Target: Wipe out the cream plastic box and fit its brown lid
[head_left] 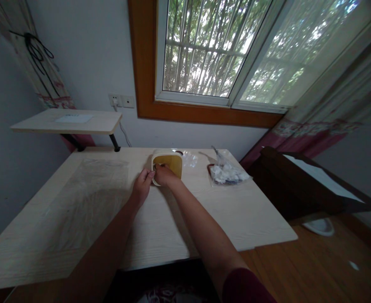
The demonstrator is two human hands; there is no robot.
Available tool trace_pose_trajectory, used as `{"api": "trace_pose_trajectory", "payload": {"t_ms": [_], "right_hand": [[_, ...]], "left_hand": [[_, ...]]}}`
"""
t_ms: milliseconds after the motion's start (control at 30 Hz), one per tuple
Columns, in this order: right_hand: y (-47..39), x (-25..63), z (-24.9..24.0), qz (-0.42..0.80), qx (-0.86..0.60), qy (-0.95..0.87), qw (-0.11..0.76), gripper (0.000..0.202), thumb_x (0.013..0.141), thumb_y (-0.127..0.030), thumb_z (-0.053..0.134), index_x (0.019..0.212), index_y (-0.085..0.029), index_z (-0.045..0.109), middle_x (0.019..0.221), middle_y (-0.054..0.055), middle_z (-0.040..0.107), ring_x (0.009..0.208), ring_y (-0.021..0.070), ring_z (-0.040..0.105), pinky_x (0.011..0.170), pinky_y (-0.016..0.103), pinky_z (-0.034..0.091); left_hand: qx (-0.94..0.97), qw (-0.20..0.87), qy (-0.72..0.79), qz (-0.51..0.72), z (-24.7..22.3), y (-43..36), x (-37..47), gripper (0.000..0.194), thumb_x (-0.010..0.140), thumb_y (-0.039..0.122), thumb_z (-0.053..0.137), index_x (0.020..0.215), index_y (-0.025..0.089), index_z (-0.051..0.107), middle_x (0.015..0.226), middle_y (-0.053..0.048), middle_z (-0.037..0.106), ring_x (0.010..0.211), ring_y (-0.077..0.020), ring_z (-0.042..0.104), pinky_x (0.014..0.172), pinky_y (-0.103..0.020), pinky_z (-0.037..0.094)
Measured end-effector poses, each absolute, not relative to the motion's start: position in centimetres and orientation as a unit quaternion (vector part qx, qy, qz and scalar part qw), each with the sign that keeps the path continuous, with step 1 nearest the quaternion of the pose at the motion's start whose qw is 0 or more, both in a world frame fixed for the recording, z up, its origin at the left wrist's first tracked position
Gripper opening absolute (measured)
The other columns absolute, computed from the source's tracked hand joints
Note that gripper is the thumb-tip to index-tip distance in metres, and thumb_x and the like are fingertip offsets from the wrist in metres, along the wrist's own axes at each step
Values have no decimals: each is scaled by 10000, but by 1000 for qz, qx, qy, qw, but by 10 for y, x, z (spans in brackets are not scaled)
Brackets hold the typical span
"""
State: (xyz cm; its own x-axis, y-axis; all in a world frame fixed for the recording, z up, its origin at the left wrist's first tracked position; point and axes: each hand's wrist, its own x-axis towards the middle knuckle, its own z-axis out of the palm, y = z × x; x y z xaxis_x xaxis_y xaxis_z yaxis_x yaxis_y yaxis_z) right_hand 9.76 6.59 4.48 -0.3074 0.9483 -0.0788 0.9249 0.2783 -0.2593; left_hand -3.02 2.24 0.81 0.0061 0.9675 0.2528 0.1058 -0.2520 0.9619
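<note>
- Counter (pixel 251 219) below window (pixel 204 50); white-rimmed container (pixel 175 163) near the far edge.
- Your left hand (pixel 143 182): fingers bunched at container's left rim. Right hand (pixel 165 174): reaching inside. Can't tell either grip.
- Likely working inside; next move needs container steady.

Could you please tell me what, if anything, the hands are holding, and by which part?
The left hand is at the left rim of the white-rimmed container, but a firm hold cannot be confirmed. The right hand reaches over it; anything held there is hidden.
</note>
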Motion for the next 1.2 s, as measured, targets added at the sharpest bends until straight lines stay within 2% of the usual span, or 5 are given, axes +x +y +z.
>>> {"api": "trace_pose_trajectory", "payload": {"t_ms": [367, 567, 667, 933, 1200], "right_hand": [[29, 114, 58, 127, -538, -830, 77, 341, 962, -310, 487, 1210, -95, 579, 1172, 189, 669, 1154, 258, 582, 950, 315, 427], [-6, 128, 71, 132, -487, -855, 117, 405, 871, -77, 445, 1252, -101, 580, 1213, 152, 663, 1177, 217, 551, 1004, 300, 391], [-26, 136, 78, 117, -492, -853, 129, 469, 890, -84, 402, 1338, -111, 537, 1251, 150, 649, 1220, 222, 511, 1022, 319, 380], [-56, 146, 82, 37, -565, -821, 70, 531, 873, -175, 482, 1404, -155, 470, 1149, 177, 695, 1188, 335, 500, 959, 443, 406], [-50, 156, 72, 30, -625, -780, -20, 508, 941, -171, 364, 1449, -177, 375, 1148, 180, 701, 944, 294, 709, 800, 395, 526]], "left_hand": [[576, 396, 473, 536, 12, 21, -29, 307, 884, 471, 534, 741, 203, 488, 637, 43, 483, 609, -117, 472, 573, -218, 371], [557, 404, 479, 545, 11, 21, -29, 306, 873, 485, 552, 762, 203, 513, 647, 37, 523, 611, -121, 506, 587, -217, 416], [565, 401, 473, 543, 9, 20, -28, 306, 886, 485, 548, 774, 202, 517, 646, 39, 521, 615, -120, 507, 587, -216, 415], [575, 393, 484, 530, 18, 13, -24, 304, 892, 476, 536, 764, 201, 521, 650, 37, 530, 624, -125, 518, 584, -218, 406], [590, 370, 495, 519, 22, 10, -22, 279, 895, 455, 530, 771, 206, 531, 646, 38, 528, 633, -130, 516, 589, -221, 395]]}}
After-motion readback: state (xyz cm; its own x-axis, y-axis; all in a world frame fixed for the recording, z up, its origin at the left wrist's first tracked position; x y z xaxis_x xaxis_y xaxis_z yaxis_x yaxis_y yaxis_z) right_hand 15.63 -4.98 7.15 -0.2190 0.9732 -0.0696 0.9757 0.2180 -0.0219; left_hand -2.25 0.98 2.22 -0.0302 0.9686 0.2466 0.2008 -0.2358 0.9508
